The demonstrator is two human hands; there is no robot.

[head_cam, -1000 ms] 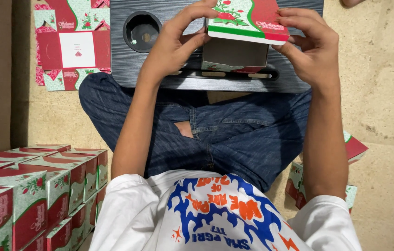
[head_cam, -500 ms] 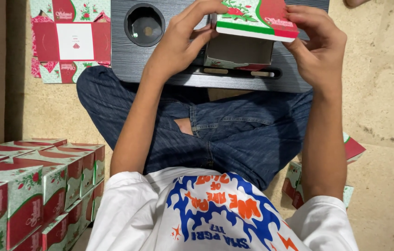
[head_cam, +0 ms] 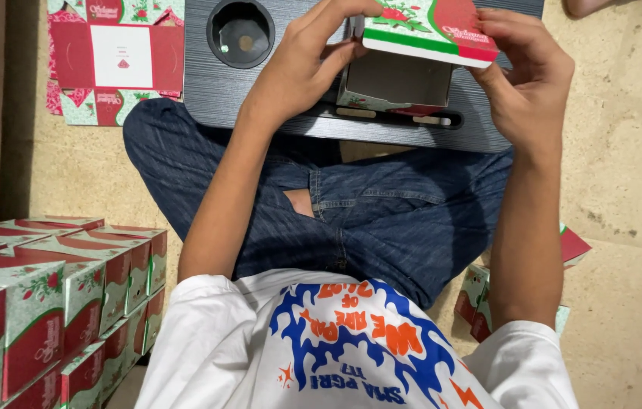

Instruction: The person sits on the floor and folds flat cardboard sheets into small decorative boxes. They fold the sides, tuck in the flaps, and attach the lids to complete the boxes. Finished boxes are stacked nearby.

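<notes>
Lid: a shallow rectangular cardboard lid [head_cam: 431, 30], glossy, printed in red, green and white with a flower pattern, is held tilted just above the open box.
Box: an open cardboard box [head_cam: 395, 82] with plain grey-brown inner walls is seen resting on the desk, directly under the lid.
Left hand: the left hand [head_cam: 302, 64] is closed on the lid's left end, thumb at the near edge, fingers curled over the top.
Right hand: the right hand [head_cam: 525, 76] is gripping the lid's right end, fingertips pressed on the red corner.
Desk: a dark lap desk [head_cam: 215, 91] with a fine ribbed grain is laid across the crossed legs; a round recessed cup hole [head_cam: 240, 32] is set in it, and a long slot [head_cam: 396, 115] runs along its near edge.
Flat sheet: an unfolded box blank [head_cam: 120, 57] of the same print is laid flat on the floor [head_cam: 624, 174] beyond the left knee.
Stacks: finished boxes [head_cam: 40, 303] are stacked at the left; a few more [head_cam: 487, 291] are lying by the right hip.
Change: compared with half a second ago, the lid is seen slightly lower and nearer the box, with both hands kept on its ends.
</notes>
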